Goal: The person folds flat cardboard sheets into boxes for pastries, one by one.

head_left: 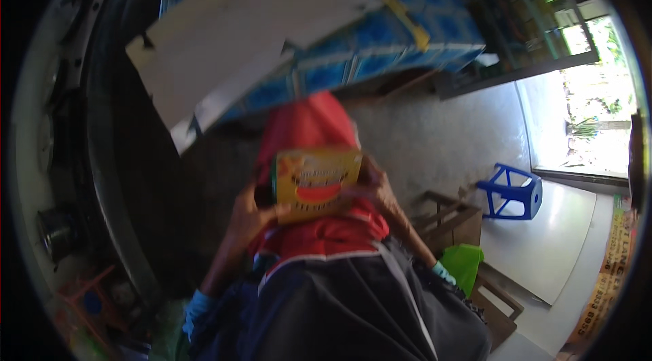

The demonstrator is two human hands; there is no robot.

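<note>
Looking down through the head view, we see our two hands holding a yellow box [318, 184] up in front of the chest, over a red sack [309, 130] that bulges up from the lap. The left hand [248, 215] grips the box's left lower corner, fingers wrapped behind it and thumb on the front. The right hand [372, 188] is closed on the right edge, fingers curled round the side. Both hands are clamped on the box; neither is spread.

We judge the box to be light printed carton, stiff along its edges but easy to dent on the broad faces, so the short sides and corners, where the hands sit now, are the sound places to hold it. The glossy print may be a little slippery. What is inside we cannot tell; it is shut.

The sack looks soft and filled out, but its contents are hidden behind the box.

Above the box, blue packs [380, 48] are stacked with flat cardboard sheets [224, 42] lying on top. Right of the box a blue stool [513, 191] stands on the floor [441, 137], and below that stool a wooden crate [451, 222] has a green thing [463, 262] beside it; the crate's inside is too dark to read.
</note>
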